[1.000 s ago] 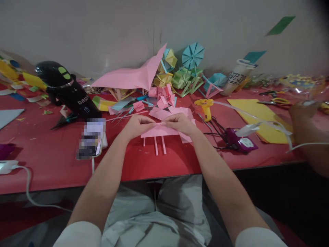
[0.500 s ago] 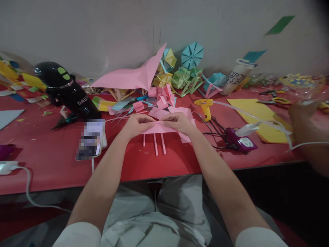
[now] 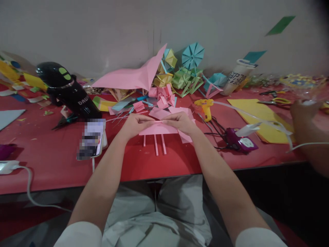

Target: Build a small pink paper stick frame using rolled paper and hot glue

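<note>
1. Dim, flat light overall; can't tell source.
2. Faint glare patch on grey wall [image 3: 102,31]; small highlights on black tumbler [image 3: 74,91].
3. Under red table [image 3: 159,168], right side goes near-black.
4. Top-right corner vignetted, wide-angle stretch at edges.
5. Phone [image 3: 97,137] partly pixelated; pink paper [image 3: 158,129] slightly soft.

Sheet [image 3: 158,129] at frame centre pink; table [image 3: 161,168] red; glue gun [image 3: 205,107] right of centre yellow; cup [image 3: 233,81] upper right white, black-patterned.
</note>
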